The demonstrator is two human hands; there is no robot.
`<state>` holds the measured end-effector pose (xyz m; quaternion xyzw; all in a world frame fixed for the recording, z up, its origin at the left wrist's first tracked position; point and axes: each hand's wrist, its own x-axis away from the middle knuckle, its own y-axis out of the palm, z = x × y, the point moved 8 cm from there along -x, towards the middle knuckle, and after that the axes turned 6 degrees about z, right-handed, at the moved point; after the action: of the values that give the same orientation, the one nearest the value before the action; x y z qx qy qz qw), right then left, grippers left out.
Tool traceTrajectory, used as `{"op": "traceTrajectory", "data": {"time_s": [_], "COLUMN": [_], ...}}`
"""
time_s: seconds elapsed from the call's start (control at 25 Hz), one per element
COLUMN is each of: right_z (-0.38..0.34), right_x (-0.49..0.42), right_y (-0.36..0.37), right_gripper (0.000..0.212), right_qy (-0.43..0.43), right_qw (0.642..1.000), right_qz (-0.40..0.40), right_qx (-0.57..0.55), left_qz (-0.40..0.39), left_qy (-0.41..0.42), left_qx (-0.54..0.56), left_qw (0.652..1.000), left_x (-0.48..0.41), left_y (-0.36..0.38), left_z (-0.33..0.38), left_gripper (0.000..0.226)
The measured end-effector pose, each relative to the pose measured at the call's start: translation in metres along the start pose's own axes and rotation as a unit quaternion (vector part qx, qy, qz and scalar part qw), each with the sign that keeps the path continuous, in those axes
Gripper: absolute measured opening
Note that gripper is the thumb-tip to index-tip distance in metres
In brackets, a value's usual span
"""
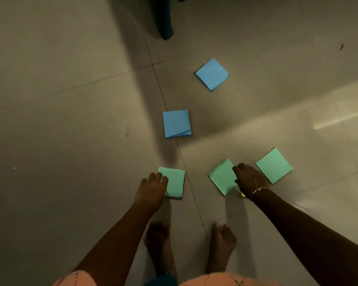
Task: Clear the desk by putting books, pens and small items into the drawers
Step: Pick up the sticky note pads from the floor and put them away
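Lower centre: left hand (152, 187) fingers curl over edge of left green pad (175, 182); right hand (249, 179) fingers pinch edge of middle green pad (221, 176). Risk: edge-only grip, sheets fan open, pad slips back to floor (70, 120).

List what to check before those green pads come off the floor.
1. Left hand on the left green pad: ok, its fingers curl over the pad's left edge.
2. Right hand on the middle green pad: ok, its fingers curl at the pad's right edge.
3. Firm hold under each pad: cannot tell, the thumbs are hidden.
4. All pads gathered: not ok, the right green pad, near blue pad and far blue pad lie untouched on the floor.
5. Drawer ready: cannot tell, none in view.
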<state>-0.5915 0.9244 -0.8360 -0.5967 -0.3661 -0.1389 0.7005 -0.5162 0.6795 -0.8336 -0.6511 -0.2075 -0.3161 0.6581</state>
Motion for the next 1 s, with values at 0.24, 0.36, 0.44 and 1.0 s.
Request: {"op": "traceTrajectory", "data": {"time_s": [0.24,0.36,0.44,1.0], "right_z": [-0.016,-0.019,-0.024,-0.004], "right_x": [-0.04,-0.047,-0.053,0.021], "right_y": [0.023,0.039,0.039,-0.019], "right_gripper": [0.072,0.075,0.076,0.036], "right_qy": [-0.135,-0.167,-0.173,-0.074], "right_qw": [0.983,0.974,0.973,0.997], "right_qz": [0.055,0.023,0.032,-0.019], "right_qx": [0.113,0.15,0.148,-0.013], "left_qz": [0.071,0.099,0.099,0.049], "left_qy": [0.09,0.1,0.102,-0.149], "left_qx": [-0.086,-0.091,-0.089,0.211], "left_qw": [0.99,0.986,0.986,0.965], "left_x": [-0.049,-0.061,-0.066,0.013], "left_y": [0.022,0.027,0.036,-0.024], "left_z": [0.014,0.012,0.009,-0.004], "left_gripper": [0.074,0.075,0.076,0.035]}}
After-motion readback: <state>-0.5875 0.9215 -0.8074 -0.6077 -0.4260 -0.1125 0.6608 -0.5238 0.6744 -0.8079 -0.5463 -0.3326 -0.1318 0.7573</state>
